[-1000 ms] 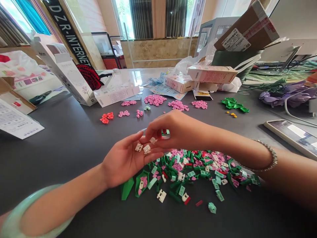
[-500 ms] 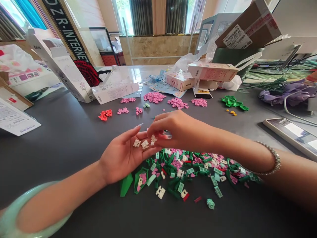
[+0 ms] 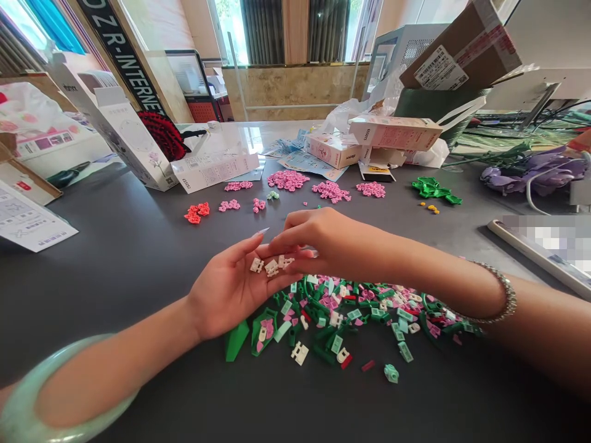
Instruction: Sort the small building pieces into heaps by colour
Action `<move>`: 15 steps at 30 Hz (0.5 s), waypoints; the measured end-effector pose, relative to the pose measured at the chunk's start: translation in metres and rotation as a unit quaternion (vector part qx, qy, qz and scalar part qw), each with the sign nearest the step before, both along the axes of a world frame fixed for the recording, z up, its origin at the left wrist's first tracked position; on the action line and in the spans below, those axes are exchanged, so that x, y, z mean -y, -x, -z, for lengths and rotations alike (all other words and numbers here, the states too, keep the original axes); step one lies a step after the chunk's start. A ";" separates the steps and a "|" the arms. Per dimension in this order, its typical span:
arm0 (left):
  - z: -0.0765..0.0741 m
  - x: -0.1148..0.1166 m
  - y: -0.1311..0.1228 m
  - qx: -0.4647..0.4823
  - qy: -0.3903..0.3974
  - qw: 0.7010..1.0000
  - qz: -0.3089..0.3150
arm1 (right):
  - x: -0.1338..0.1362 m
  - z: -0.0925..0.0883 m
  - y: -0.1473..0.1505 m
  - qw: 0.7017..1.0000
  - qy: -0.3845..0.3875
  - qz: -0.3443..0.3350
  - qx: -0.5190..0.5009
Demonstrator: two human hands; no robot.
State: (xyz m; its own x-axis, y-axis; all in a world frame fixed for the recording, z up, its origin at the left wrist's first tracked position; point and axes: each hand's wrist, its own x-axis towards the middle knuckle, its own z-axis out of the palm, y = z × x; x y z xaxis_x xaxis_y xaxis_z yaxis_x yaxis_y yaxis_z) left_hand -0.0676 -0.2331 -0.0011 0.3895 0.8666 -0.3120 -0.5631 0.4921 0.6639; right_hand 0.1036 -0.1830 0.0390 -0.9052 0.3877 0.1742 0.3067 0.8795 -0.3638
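Note:
My left hand (image 3: pixel 231 286) is palm up, holding several small white toy bricks (image 3: pixel 271 267) on its palm and fingers. My right hand (image 3: pixel 307 237) reaches over from the right, its fingers bent down on the left fingers. Its fingertips close about a white toy brick (image 3: pixel 286 261) at the edge of the group; they are partly hidden. Below both hands spreads a mixed heap of toy bricks (image 3: pixel 355 314) in dark green, pink, white and pale mint. One white toy brick (image 3: pixel 300 353) and a mint flower-shaped piece (image 3: pixel 391 373) lie in front of it.
Beyond the hands lie sorted pink pieces (image 3: pixel 289 179), red flower pieces (image 3: pixel 197 213), green leaf pieces (image 3: pixel 434 189) and yellow bits (image 3: pixel 433 209). Boxes (image 3: pixel 333 149) and a white carton (image 3: pixel 133 141) stand behind. A phone (image 3: pixel 540 252) and purple flowers (image 3: pixel 530 172) are at right.
My right hand has shifted slightly, and the white brick by its fingertips has turned and now lies flatter. My left hand stays almost still under the bricks.

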 end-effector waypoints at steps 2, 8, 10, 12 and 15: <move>-0.001 -0.001 0.000 -0.005 0.011 1.000 -0.026 | 0.000 -0.004 -0.002 1.000 -0.009 0.006 -0.019; -0.004 -0.002 -0.005 -0.068 0.009 0.994 -0.089 | 0.010 -0.021 -0.009 0.996 -0.013 0.038 0.084; -0.006 -0.001 -0.007 -0.089 0.008 0.991 -0.104 | 0.017 -0.023 -0.008 0.990 0.008 0.012 0.143; -0.009 0.000 -0.008 -0.099 0.023 0.988 -0.116 | 0.024 -0.021 -0.004 0.984 0.017 -0.030 0.177; -0.011 0.000 -0.009 -0.093 0.043 0.986 -0.131 | 0.035 -0.014 0.004 0.979 0.027 -0.065 0.192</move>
State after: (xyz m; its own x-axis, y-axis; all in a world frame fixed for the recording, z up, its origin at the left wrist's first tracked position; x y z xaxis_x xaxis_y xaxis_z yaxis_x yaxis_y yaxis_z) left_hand -0.0586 -0.2336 0.0094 0.0857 0.8967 -0.4343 -0.5511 0.4059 0.7291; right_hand 0.0996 -0.2185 0.0528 -0.9423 0.2636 -0.2061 0.3163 0.9028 -0.2913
